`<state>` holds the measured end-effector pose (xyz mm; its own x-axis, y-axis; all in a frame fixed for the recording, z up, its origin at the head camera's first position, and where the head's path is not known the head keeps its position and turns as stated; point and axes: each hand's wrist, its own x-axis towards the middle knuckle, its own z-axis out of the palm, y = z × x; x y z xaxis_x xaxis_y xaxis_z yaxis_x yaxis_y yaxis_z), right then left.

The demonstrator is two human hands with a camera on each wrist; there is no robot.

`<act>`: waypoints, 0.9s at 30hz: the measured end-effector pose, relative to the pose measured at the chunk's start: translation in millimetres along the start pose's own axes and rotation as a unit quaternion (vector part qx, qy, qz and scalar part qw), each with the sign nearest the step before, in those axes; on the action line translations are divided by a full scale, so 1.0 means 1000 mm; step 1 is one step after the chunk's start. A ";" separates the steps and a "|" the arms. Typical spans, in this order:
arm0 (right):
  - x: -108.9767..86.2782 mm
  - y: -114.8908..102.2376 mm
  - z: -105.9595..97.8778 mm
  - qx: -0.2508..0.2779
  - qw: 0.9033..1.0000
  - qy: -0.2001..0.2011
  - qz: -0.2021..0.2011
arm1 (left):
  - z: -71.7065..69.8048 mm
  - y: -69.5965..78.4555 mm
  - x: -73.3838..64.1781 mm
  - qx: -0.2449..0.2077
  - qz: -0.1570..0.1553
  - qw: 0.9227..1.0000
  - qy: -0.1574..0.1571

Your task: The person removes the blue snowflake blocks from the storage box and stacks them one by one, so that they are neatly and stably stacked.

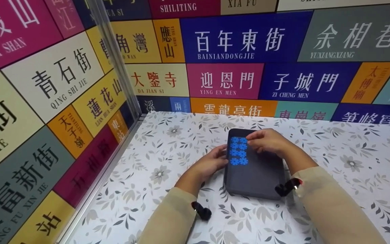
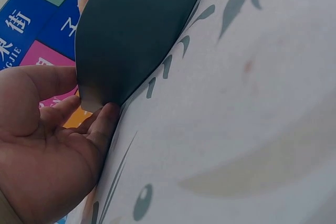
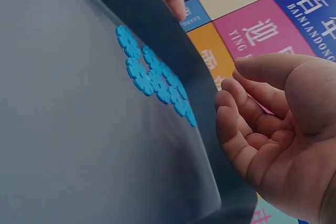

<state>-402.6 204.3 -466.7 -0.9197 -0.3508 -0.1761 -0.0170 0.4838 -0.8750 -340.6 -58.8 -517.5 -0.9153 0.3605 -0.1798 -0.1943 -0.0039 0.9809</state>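
Observation:
A dark grey rectangular tray (image 1: 252, 184) lies on the table. Several blue flower-shaped discs (image 1: 239, 161) sit on it in two columns near its upper left; from the right wrist view the discs (image 3: 139, 77) look thin, with notched edges. At the tray's left edge, my left hand (image 1: 212, 162) holds the rim, with fingertips on the tray's edge in the left wrist view. My right hand (image 1: 267, 142) hovers over the tray's far part, beside the top discs. Its thumb and fingers are loosely curled, and the right wrist view shows nothing between them.
The table (image 1: 141, 189) has a white cloth with grey leaves and flowers. Panels with coloured street signs (image 1: 239, 37) stand behind and at the left, meeting at a metal corner strip (image 1: 120, 64). Small black devices (image 1: 201, 210) are strapped at both wrists.

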 end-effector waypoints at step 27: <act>0.023 0.020 0.005 -0.066 0.988 -0.136 0.020 | -0.001 -0.001 0.001 0.020 -0.002 1.000 -0.002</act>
<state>-422.5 202.2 -490.8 -0.7822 -0.5225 -0.3394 -0.0507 0.5963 -0.8012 -341.6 -59.8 -518.5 -0.9130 0.3648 -0.1827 -0.1827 0.0351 0.9826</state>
